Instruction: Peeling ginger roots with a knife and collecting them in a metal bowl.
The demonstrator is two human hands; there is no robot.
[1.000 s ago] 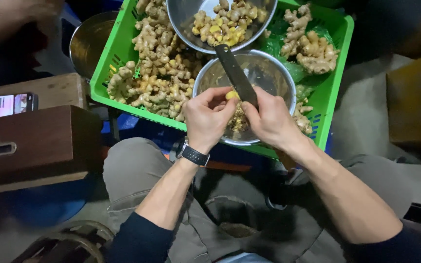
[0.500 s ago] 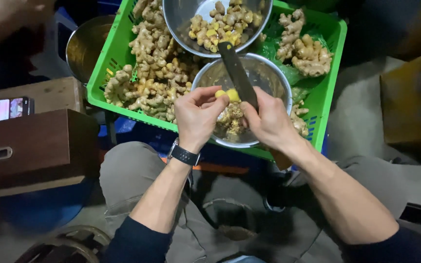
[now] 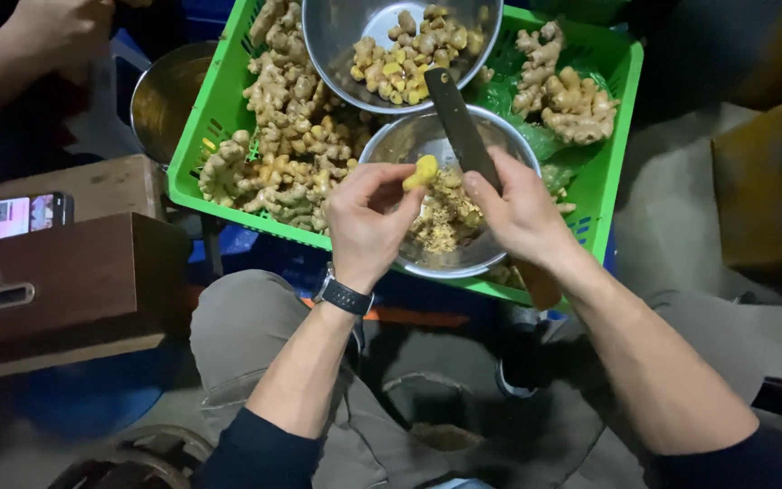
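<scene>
Green crate [image 3: 622, 118] backdrop | left hand [image 3: 368, 222] pinches peeled yellow ginger piece [image 3: 424, 171] | right hand [image 3: 522, 213] clasps dark knife [image 3: 459, 122]

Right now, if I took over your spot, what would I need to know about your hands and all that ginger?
Left hand: pinches a small yellow peeled ginger piece over the near steel bowl.
Right hand: grips a dark-bladed knife, blade pointing away over that bowl.
Near bowl: holds peelings and scraps.
Far steel bowl: partly filled with peeled ginger chunks.
Green crate: both bowls sit in it; unpeeled ginger roots heaped on its left, a smaller cluster at its right.
Done: a bowlful peeled, judging by the far bowl.
Left: the big heap of unpeeled roots.
</scene>
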